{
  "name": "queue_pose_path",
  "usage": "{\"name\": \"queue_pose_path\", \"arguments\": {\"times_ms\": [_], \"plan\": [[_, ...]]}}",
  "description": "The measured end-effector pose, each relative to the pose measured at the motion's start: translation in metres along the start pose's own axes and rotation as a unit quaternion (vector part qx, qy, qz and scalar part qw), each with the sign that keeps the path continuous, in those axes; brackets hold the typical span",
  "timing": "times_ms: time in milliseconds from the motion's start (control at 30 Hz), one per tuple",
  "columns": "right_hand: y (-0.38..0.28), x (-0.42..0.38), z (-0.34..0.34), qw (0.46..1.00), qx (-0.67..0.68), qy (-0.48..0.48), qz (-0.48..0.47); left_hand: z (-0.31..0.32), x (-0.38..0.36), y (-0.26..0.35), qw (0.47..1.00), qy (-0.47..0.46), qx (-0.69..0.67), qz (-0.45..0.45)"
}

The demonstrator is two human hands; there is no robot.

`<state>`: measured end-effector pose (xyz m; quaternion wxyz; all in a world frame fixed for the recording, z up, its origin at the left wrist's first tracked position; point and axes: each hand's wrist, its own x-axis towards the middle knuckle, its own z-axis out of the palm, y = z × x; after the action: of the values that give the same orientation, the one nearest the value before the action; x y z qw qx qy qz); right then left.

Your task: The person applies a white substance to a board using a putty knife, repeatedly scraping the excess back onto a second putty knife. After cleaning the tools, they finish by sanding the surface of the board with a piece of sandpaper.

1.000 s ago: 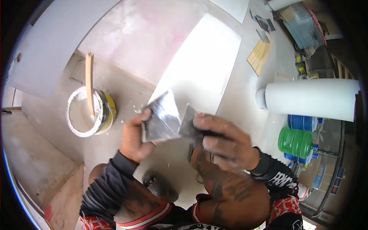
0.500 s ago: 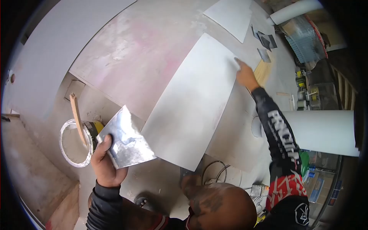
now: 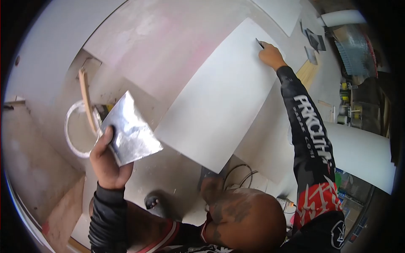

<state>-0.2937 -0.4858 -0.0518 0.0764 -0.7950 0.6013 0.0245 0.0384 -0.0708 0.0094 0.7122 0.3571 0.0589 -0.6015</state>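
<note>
My left hand (image 3: 107, 162) holds a shiny silver metal sheet (image 3: 130, 133), with the thumb on its face and the fingers beneath. My right hand (image 3: 270, 55) is stretched out over the upper end of a long white panel (image 3: 215, 97). Its fingers are closed on a small dark, thin-bladed tool (image 3: 258, 43), seen nearly edge-on at the panel's surface. Left of the metal sheet stands an open round can (image 3: 67, 131) of pale material, with a wooden stick (image 3: 85, 99) leaning in it.
Another white panel (image 3: 280, 12) lies at the top. Dark sheets (image 3: 314, 41) and a wooden board (image 3: 307, 74) are at the upper right. A large white roll (image 3: 363, 152) stands right of my arm. A black cable (image 3: 238, 168) lies near my knee.
My right hand has moved from the panel's right edge inward over its upper end, and the dark tool now shows. The view has shifted slightly. My left hand still holds the metal sheet.
</note>
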Motion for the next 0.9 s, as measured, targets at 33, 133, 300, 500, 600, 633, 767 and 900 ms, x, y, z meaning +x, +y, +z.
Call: {"name": "queue_pose_path", "arguments": {"times_ms": [33,133,300,500,600,633,767,900], "plan": [[-0.010,-0.016,0.003,1.000,0.016,0.005,-0.025,-0.003,0.000,0.001,1.000,0.002,0.001,-0.005],[-0.042,-0.080,0.019,0.995,0.043,0.019,-0.084,-0.011,0.001,0.001,1.000,-0.007,-0.001,-0.010],[-0.104,-0.200,0.033,0.967,0.087,0.053,-0.232,-0.032,0.003,0.000,0.999,-0.012,0.031,-0.032],[-0.158,-0.300,0.032,0.958,0.106,0.023,-0.265,-0.034,0.000,0.002,0.998,-0.014,0.038,-0.047],[-0.177,-0.332,0.029,0.955,0.095,-0.008,-0.280,-0.032,-0.002,0.000,0.998,-0.015,0.044,-0.051],[-0.182,-0.341,0.029,0.955,0.092,-0.008,-0.281,-0.031,-0.002,-0.001,0.997,-0.019,0.045,-0.057],[-0.191,-0.372,0.020,0.932,0.087,-0.137,-0.324,-0.031,0.000,-0.004,0.997,-0.031,0.040,-0.065],[-0.194,-0.393,-0.013,0.857,0.108,-0.367,-0.346,-0.037,0.007,-0.007,0.996,-0.024,0.028,-0.083]]}}
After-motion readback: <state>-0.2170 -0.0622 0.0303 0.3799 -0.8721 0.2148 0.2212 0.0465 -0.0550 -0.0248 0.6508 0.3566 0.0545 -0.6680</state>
